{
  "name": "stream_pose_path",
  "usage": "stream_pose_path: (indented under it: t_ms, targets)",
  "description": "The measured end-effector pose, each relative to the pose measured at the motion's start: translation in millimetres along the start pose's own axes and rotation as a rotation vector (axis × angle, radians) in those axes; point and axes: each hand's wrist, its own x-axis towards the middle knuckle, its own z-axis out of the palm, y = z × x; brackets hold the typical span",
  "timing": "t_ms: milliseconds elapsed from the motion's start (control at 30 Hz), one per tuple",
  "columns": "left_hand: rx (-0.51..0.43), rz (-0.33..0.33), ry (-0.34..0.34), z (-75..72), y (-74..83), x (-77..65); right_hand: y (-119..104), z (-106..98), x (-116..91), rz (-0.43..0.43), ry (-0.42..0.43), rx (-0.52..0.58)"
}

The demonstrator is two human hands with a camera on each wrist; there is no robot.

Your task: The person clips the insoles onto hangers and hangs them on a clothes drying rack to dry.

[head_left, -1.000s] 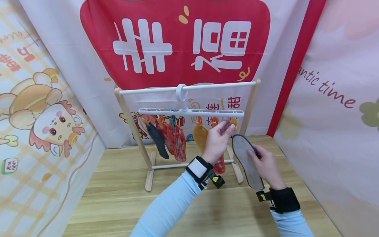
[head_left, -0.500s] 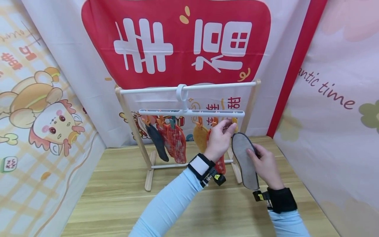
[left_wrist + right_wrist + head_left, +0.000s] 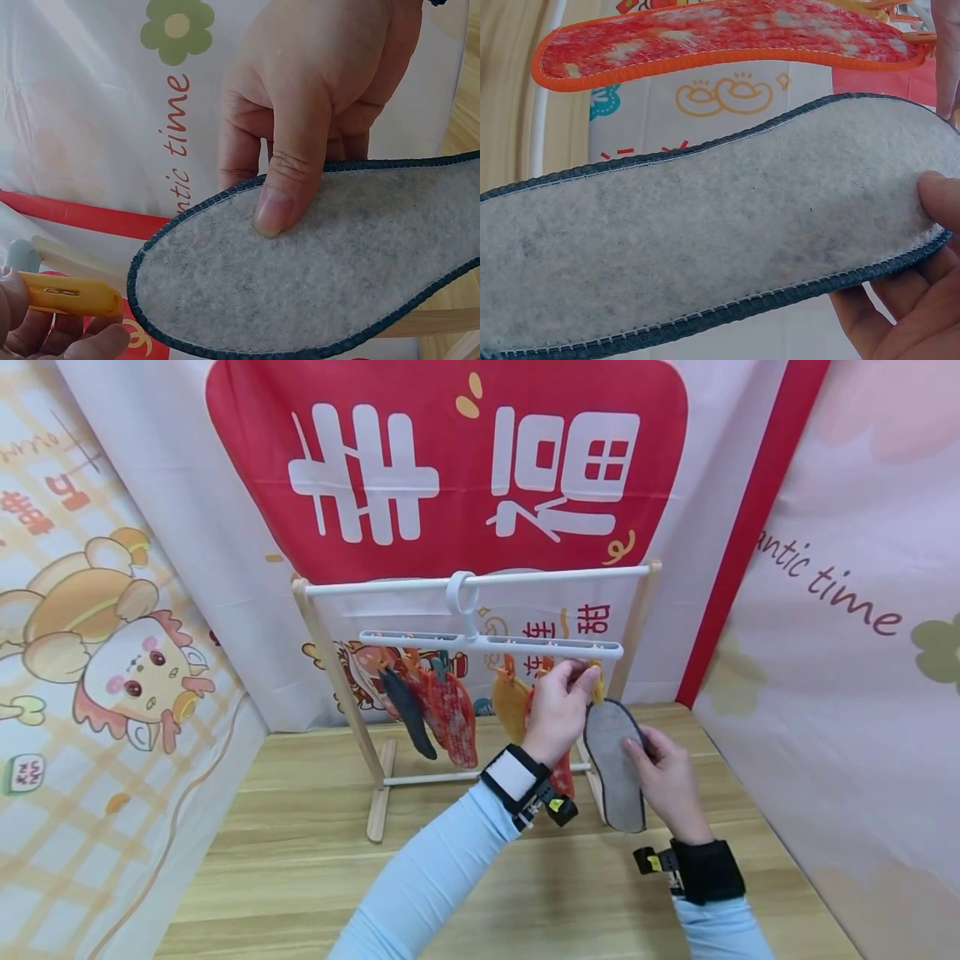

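My right hand (image 3: pixel 671 781) pinches a grey felt insole (image 3: pixel 615 768) with dark blue edging, thumb on its face and fingers behind. In the left wrist view the insole's rounded end (image 3: pixel 195 277) lies right at the tip of a yellow clothespin (image 3: pixel 75 295). That clothespin hangs at the right end of the white hanger (image 3: pixel 491 645), and my left hand (image 3: pixel 555 710) pinches it. Behind my left hand, a red patterned insole (image 3: pixel 727 41) with orange edging hangs from an orange clothespin, partly hidden in the head view.
The hanger hooks over the white top bar (image 3: pixel 555 577) of a wooden rack (image 3: pixel 330 668). A yellow insole (image 3: pixel 510 706), a dark insole (image 3: pixel 408 714) and red insoles (image 3: pixel 453 718) hang from it. The wooden table (image 3: pixel 300 877) lies below, with printed cloth walls around.
The grey insole has moved slightly left and turned more upright, its top end coming up to the yellow clothespin. My left hand has taken hold of that clothespin. The hanger has tilted and shifted right a little.
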Motion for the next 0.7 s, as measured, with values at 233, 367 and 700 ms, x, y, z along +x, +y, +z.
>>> stream_pose_path:
  t_ms: [233,367,700]
  targets:
    - [0.006,-0.043,0.023,0.8,1.5,-0.7,-3.5,2.0,-4.6,-0.013,-0.011,0.009]
    - [0.018,-0.045,0.024,2.2,1.5,0.1,-5.5,2.3,-4.6,-0.014,0.0,0.016]
    - [0.015,-0.028,0.042,2.9,-1.1,1.7,-4.3,3.2,-7.6,-0.008,0.005,0.011]
